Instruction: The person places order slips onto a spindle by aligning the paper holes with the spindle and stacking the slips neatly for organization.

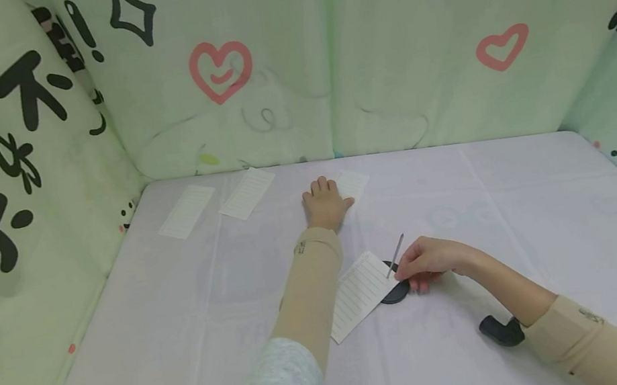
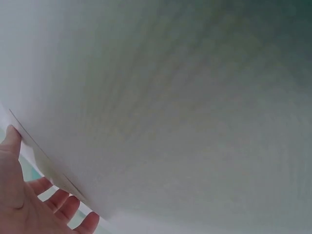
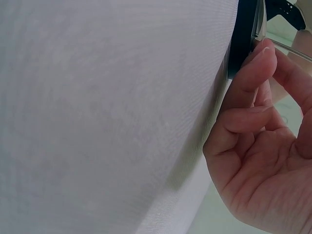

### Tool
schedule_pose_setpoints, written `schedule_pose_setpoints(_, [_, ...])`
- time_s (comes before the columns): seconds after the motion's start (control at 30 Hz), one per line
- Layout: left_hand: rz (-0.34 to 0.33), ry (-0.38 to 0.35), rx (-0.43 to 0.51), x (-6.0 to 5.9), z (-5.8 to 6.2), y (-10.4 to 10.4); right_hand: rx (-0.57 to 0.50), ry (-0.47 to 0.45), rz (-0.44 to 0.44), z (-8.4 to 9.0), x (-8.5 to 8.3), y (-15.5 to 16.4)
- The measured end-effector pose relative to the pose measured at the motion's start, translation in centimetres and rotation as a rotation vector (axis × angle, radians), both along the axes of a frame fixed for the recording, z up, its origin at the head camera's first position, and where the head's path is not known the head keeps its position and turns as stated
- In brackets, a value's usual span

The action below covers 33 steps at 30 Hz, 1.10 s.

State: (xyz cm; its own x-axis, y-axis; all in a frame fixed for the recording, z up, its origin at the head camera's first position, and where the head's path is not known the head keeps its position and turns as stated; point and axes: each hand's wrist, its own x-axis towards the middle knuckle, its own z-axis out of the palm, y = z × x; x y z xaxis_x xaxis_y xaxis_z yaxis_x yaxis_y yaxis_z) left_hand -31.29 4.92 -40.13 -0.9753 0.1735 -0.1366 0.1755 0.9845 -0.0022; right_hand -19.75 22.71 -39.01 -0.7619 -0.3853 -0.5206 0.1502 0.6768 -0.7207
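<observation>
My left hand lies on the far part of the table, fingers extended, its thumb at the edge of a lined paper slip. In the left wrist view, the fingers of that hand are spread. My right hand pinches the corner of another lined paper slip with thumb and fingertips. That slip lies over a round black base, and a thin metal spike stands up through or beside its corner; which is unclear. The right wrist view shows curled fingers close against the base.
Two more lined paper slips, one at the far left and one beside it, lie flat on the white-covered table. A black device sits under the right forearm. Printed green curtains border the table's back and sides.
</observation>
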Motion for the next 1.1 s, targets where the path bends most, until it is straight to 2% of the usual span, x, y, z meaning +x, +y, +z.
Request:
schedule_pose_setpoints(0.2, [0.001,-0.015,0.033,-0.1,0.3,0.3,0.005,-0.006,-0.004,0.0,-0.1,0.0])
schedule_pose_setpoints(0.5, [0.02,-0.034,0.082,-1.0,-0.4,0.4,-0.003,-0.002,0.002,0.0,-0.1,0.0])
schedule_pose_setpoints(0.67, [0.015,0.009,0.126,-1.1,-0.5,0.3,-0.014,-0.005,0.004,-0.1,0.0,0.0])
schedule_pose_setpoints(0.83, [-0.02,0.048,0.134,-1.4,-0.7,0.4,-0.015,-0.004,0.003,0.0,0.0,-0.1])
schedule_pose_setpoints(1.1, [-0.034,0.072,0.157,-1.4,-0.7,0.3,-0.008,-0.002,-0.003,0.0,0.1,-0.1])
